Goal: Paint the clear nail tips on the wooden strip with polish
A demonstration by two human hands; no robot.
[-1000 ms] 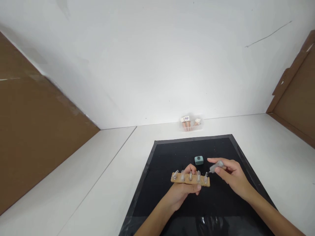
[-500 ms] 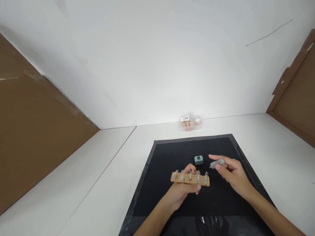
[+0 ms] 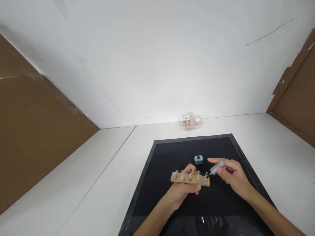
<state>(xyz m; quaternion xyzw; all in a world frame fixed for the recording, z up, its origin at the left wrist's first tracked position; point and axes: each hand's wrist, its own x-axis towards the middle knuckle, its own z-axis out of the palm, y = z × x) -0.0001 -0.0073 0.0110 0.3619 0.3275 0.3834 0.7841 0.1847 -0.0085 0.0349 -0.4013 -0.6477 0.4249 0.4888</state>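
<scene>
My left hand (image 3: 182,193) grips a tan strip-shaped stand (image 3: 186,179) from below, thumb along its near edge. Several clear false nail tips (image 3: 198,176) stand up in a row along it. Between the thumb and fingers of my right hand (image 3: 233,173) is a nail polish brush (image 3: 218,167) with a grey cap as its handle. Its dark brush end points left and down, at the rightmost nail tip (image 3: 206,177); whether it touches cannot be made out. Beyond the stand sits a teal polish bottle (image 3: 198,160), its dark neck uncapped.
A black mat (image 3: 172,154) lies on the white table (image 3: 103,183). Behind it, near the white wall, stands a clear plastic container (image 3: 190,127) with several pinkish, white-topped items. Brown cardboard panels (image 3: 44,124) rise at left and right.
My right hand has tilted the brush and brought its end left and down to the rightmost nail tip. My left hand and the stand have stayed in place.
</scene>
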